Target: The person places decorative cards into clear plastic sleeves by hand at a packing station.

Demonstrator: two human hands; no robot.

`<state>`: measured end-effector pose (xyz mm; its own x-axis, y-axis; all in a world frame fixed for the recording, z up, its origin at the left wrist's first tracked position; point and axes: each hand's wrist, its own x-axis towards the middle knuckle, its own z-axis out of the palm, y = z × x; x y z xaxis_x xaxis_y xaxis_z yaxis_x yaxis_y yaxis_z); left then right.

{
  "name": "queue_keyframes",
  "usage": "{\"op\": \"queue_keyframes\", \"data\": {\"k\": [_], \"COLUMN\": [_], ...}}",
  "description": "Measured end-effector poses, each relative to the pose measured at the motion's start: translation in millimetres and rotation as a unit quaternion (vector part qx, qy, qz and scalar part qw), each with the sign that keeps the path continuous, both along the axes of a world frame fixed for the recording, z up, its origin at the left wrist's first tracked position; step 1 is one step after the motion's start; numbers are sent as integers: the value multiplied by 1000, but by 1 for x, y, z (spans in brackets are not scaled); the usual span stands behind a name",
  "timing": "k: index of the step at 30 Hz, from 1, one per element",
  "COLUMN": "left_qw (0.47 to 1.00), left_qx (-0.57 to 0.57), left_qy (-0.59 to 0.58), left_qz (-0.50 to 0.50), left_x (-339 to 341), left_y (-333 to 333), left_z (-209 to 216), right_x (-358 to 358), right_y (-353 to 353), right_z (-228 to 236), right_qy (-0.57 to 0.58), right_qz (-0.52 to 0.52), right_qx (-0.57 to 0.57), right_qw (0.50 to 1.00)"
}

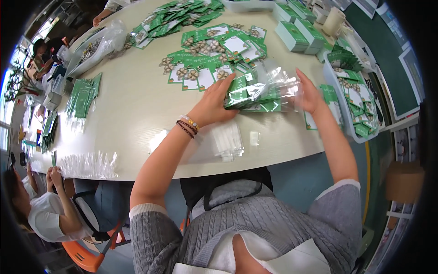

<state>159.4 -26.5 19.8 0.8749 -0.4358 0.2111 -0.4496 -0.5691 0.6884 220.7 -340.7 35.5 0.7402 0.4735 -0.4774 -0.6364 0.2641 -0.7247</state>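
Note:
My left hand [213,101] is closed around the left end of a stack of green cards in clear plastic bags [246,93]. The loose bag ends stick out to the right of the stack. Against those ends is my right hand [310,93], slightly blurred, its fingers stretched out and the palm turned toward the plastic. Just beyond the stack lie green-and-white cards [196,73] with beige flower-shaped pieces on them. Clear empty bags [226,139] lie on the table in front of me, below my left hand.
A heap of green cards [182,18] lies at the far side. Boxed card stacks [296,34] stand at the back right, above a clear bin of cards [360,105]. On the left are a plastic-lined tray [91,50], bagged green cards [82,98] and a seated co-worker [50,214].

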Motion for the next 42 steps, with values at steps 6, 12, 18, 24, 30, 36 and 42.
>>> {"op": "queue_keyframes", "data": {"k": [6, 12, 18, 24, 30, 36, 42], "left_qw": [998, 994, 992, 910, 810, 553, 490], "left_qx": [-26, -77, -78, -182, -420, -747, -820], "left_qy": [-56, -44, -101, -290, -176, -150, -222], "left_qz": [-18, -63, 20, 234, 370, 337, 196], "left_x": [6, 17, -1, 11, 43, 61, 96], "left_y": [3, -6, -10, 50, 178, 255, 334], "left_z": [-10, -11, -4, 19, 5, -5, -22], "right_x": [-48, -97, -94, -37, 28, 29, 7], "right_y": [40, 75, 140, 230, 396, 553, 636], "right_z": [-94, -40, -2, 62, 100, 114, 84], "right_qy": [-76, -275, -394, -630, -766, -753, -795], "right_qz": [-43, 4, -85, -22, 171, 363, 361], "right_qx": [406, 129, -105, -291, -271, -385, -370], "right_qw": [910, 953, 909, 720, 557, 391, 319]}}
